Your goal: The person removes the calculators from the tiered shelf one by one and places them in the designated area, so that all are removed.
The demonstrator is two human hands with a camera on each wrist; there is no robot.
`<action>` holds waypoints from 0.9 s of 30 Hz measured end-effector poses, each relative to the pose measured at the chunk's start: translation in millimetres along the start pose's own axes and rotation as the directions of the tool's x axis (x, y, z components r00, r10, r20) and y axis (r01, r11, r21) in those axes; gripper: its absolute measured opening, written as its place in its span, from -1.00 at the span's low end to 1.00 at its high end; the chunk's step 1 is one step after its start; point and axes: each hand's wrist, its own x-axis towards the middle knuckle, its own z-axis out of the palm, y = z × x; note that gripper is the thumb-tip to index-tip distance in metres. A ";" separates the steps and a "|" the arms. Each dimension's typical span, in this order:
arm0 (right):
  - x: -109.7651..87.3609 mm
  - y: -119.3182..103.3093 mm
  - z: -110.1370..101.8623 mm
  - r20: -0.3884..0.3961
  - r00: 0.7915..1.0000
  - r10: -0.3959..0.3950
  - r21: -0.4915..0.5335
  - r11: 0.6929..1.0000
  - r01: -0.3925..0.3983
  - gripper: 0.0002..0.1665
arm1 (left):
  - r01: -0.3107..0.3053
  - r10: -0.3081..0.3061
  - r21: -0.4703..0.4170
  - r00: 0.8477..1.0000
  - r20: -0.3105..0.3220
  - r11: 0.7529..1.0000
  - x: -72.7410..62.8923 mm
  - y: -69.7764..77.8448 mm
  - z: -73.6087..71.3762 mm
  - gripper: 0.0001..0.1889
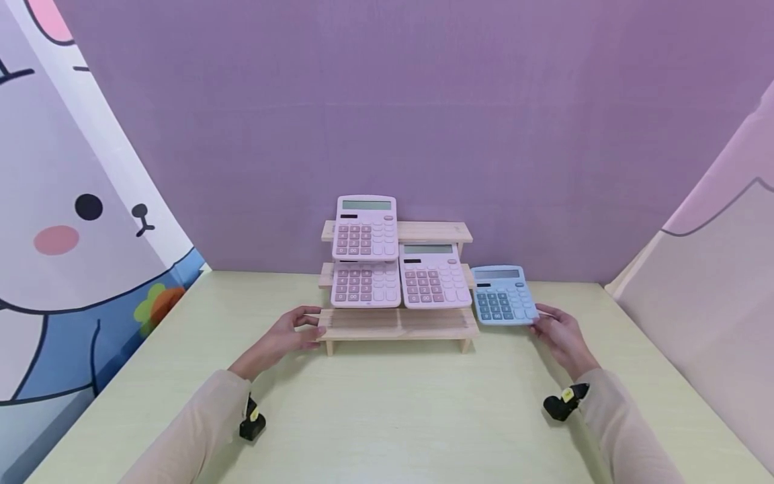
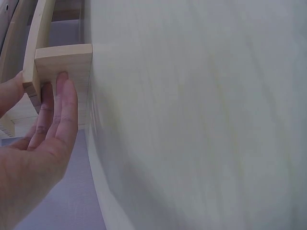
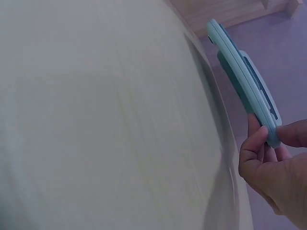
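My left hand (image 1: pixel 289 334) holds the left end of the lowest board of a three-step wooden display stand (image 1: pixel 396 325). In the left wrist view, its thumb lies on the board and its fingers (image 2: pixel 67 108) reach under to the wooden leg. Beside the stand's right end, my right hand (image 1: pixel 562 338) pinches a blue calculator (image 1: pixel 505 296) by its lower right corner. The right wrist view shows this calculator (image 3: pixel 244 81) edge-on, raised off the table, thumb on one face and fingers on the other.
Pink calculators lean on the stand: one on the top step (image 1: pixel 365 228), one on the middle step's left (image 1: pixel 365 285), and another on its right (image 1: pixel 435 277). The pale wooden table (image 1: pixel 393 410) meets a purple back panel (image 1: pixel 387 121). Printed panels flank both sides.
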 end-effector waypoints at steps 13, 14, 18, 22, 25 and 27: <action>4.3 4.5 3.0 -0.021 0.999 0.043 -0.060 0.997 -0.044 -0.33 | -0.007 0.007 0.006 1.000 0.004 1.000 -2.5 1.7 0.4 -0.37; 4.4 4.6 3.0 -0.022 0.999 0.044 -0.061 0.997 -0.045 -0.33 | -0.006 0.006 0.005 1.000 0.004 1.000 -2.6 1.9 0.5 -0.37; 5.1 5.2 3.1 -0.027 0.998 0.048 -0.050 0.998 -0.049 -0.34 | -0.002 0.002 0.004 1.000 0.000 1.000 -2.7 2.1 0.4 -0.38; 5.6 5.4 3.3 -0.023 0.999 0.047 -0.045 0.998 -0.048 -0.33 | 0.001 -0.001 0.005 1.000 -0.003 1.000 -2.9 2.4 0.5 -0.38; 6.1 5.2 3.2 -0.012 0.999 0.042 -0.054 0.998 -0.043 -0.32 | -0.002 0.002 0.005 1.000 0.001 1.000 -3.3 2.6 0.6 -0.37; 6.5 5.2 3.2 -0.010 0.999 0.037 -0.061 0.997 -0.038 -0.32 | -0.005 0.005 0.007 1.000 0.005 1.000 -3.5 2.5 0.6 -0.36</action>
